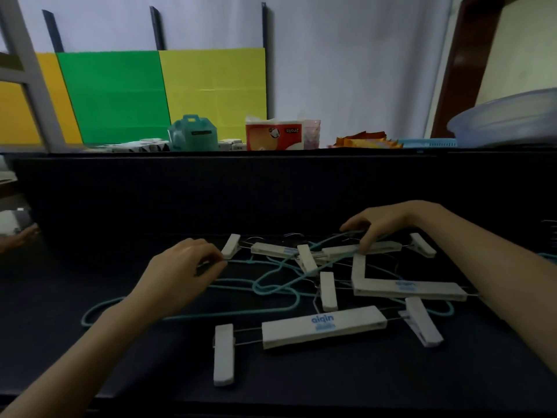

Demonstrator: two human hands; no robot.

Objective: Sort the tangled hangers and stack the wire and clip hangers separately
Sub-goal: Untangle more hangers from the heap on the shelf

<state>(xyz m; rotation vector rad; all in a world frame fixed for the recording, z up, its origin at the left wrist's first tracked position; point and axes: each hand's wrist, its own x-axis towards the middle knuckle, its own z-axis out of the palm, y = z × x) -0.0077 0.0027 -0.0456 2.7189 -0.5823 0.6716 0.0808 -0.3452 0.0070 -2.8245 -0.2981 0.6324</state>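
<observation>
Teal wire hangers (262, 289) tangled with clip hangers (324, 326) | left hand (180, 267) pinches wire | right hand (378, 224) grips wire

Matt white plastic clip hangers (324, 326)

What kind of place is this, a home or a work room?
Probably a makeshift work room rather than a tidy home: a dark table with tangled hangers, coloured paper sheets on the wall, and behind it a tissue pack and a plastic basin.
</observation>
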